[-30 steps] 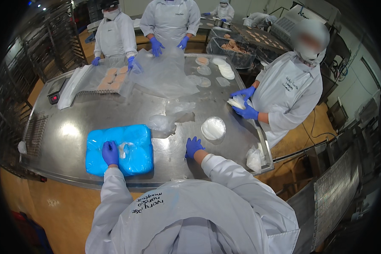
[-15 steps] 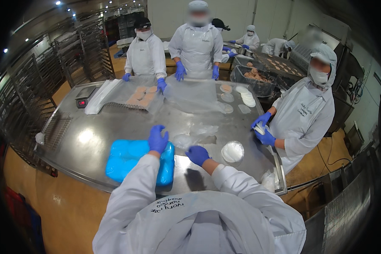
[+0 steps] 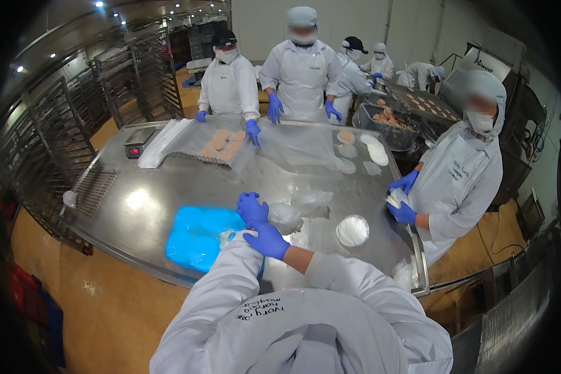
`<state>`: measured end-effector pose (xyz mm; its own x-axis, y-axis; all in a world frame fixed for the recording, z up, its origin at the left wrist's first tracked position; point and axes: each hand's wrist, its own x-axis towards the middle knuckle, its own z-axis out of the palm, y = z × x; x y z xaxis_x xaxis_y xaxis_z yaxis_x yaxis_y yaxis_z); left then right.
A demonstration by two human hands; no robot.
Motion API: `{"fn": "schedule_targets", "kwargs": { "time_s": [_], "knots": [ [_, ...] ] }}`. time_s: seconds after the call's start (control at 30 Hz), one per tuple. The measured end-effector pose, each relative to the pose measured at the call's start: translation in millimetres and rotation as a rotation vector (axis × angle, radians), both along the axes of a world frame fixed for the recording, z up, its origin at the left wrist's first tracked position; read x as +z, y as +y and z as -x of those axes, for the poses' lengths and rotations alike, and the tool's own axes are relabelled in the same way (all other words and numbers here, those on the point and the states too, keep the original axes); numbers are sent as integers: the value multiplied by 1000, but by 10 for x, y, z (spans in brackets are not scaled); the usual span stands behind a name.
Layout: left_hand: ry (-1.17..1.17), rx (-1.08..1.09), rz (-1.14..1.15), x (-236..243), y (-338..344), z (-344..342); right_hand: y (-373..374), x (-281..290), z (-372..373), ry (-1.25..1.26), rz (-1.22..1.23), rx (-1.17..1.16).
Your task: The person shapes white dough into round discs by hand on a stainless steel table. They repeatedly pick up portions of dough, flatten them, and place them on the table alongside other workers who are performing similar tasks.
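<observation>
My left hand, in a blue glove, is raised beside a blue plastic-wrapped pack with rounded lumps under its film. Its fingers are loosely bent and apart, with nothing visible in them. Across the left wrist lies my right hand, also gloved, its fingers closed on the white sleeve cuff. Crumpled clear plastic film rests on the steel table just beyond my hands. To their right sits a stack of round white sheets.
The steel table carries a scale, a wire rack and pink patties under film. Co-workers stand across and at right, one holding white sheets. A grey tub of raw meat stands behind.
My right hand has moved left from beside the crumpled film and closed on my left cuff. My left hand has shifted from above the blue pack toward the film. The view has swung slightly.
</observation>
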<state>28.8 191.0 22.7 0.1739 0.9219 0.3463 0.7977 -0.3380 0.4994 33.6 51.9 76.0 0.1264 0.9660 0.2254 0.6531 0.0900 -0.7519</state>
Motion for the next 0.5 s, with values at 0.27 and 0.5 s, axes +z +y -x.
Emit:
{"fn": "schedule_targets", "kwargs": {
  "time_s": [0.27, 0.5],
  "knots": [
    [-2026, 27, 901, -99, 828, 102, -22, -731, -120, 497, -20, 200],
    [-2644, -614, 1485, 1422, -658, 4, -36, -767, -165, 754, 100, 403]
  ]
}}
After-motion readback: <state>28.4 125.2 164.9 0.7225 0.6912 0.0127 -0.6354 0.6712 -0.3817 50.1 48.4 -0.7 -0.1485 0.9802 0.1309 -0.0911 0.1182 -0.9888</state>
